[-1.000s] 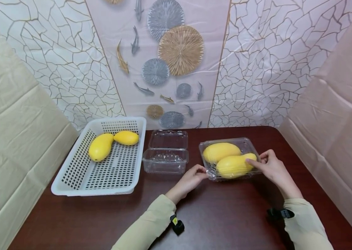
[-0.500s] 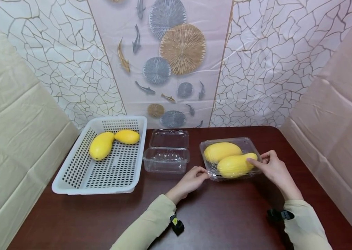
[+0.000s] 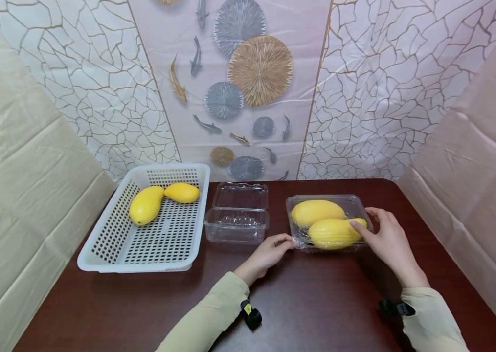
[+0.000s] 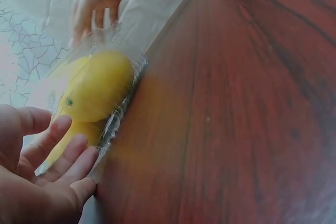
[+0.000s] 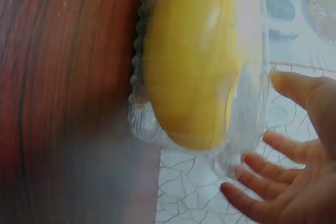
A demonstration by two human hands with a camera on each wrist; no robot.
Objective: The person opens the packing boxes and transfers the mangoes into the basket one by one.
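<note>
A clear plastic clamshell box [image 3: 353,201] stands at the right of the table with its lid down over two yellow, mango-like fruits [image 3: 333,233]. At its front left corner is my left hand [image 3: 267,256]; in the left wrist view its fingers [image 4: 63,158] are loosely bent against the box end. My right hand [image 3: 389,239] is at the right end, thumb over the lid's edge. In the right wrist view, the right fingers [image 5: 268,174] are spread beside the clear plastic, not wrapped around it.
A white perforated basket [image 3: 142,268] at the left holds two more yellow fruits [image 3: 146,205]. Between basket and filled box stands another clear clamshell box [image 3: 236,230] with its lid raised back. Patterned cloth [image 3: 362,98] hangs behind the dark wooden table [image 3: 309,308].
My right hand has loosened from the box's right end, its fingers spreading away from the edge. The left hand stays at the front left corner. The whole view has shifted slightly.
</note>
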